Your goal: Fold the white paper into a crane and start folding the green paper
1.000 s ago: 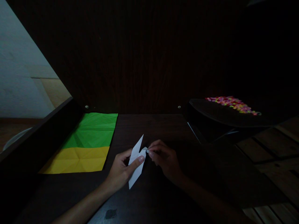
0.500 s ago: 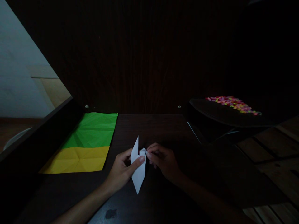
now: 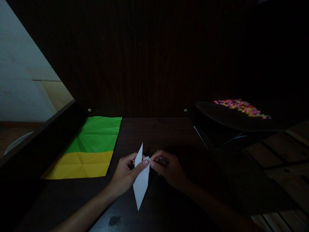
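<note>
A white folded paper (image 3: 141, 187), long and pointed at both ends, is held just above the dark table. My left hand (image 3: 125, 174) grips it from the left, thumb across its front and fingers behind. My right hand (image 3: 167, 166) pinches a small folded bit at the paper's upper right edge between thumb and fingertips. The fold under the right fingertips is partly hidden. To the left of my hands, a creased green paper sheet (image 3: 96, 133) and a creased yellow paper sheet (image 3: 83, 165) lie flat on the table.
The dark wooden table (image 3: 154, 129) meets an upright dark panel (image 3: 145, 64) at the back. A low dark ledge (image 3: 48, 129) runs along the left. On the right, a dark raised surface (image 3: 217, 117) carries many small pink and yellow pieces (image 3: 241, 108).
The white paper has tilted, its lower tip moving down and slightly left. My left thumb now lies higher on it, close to the right fingertips. The coloured sheets have not moved.
</note>
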Tool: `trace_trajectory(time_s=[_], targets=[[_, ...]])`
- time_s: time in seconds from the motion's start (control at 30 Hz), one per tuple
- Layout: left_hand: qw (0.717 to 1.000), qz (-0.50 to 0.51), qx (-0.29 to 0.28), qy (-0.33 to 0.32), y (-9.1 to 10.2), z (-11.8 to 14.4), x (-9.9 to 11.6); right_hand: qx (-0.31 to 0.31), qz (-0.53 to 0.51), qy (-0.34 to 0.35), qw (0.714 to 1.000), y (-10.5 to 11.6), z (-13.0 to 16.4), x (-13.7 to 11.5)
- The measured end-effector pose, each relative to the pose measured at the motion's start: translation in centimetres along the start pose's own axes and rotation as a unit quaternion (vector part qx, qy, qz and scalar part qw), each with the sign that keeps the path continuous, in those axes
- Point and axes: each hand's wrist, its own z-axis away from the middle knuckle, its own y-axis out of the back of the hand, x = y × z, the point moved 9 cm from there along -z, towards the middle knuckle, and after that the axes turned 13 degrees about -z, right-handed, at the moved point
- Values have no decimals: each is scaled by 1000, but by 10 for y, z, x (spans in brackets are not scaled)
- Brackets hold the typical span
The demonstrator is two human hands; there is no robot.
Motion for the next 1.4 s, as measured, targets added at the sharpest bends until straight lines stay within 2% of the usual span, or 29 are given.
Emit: trace_trajectory(time_s=[0.33,0.67,0.93,1.07,1.23,1.4], targets=[[1000,-20,16,-7,2,-1,-2,26,6,27,999,5,1,-5],[999,-35,30,-14,5,0,2,1,33,56,998,0,3,-14],[999,-32,18,-15,6,0,5,-6,39,70,997,-1,4,-19],[1000,-9,-4,9,2,-1,3,-1,34,51,998,1,4,-16],[1000,-4,6,16,4,-1,5,6,3,14,1000,3,2,-8],[1000,14,8,9,4,2,4,-57,27,-41,997,-10,1,5]])
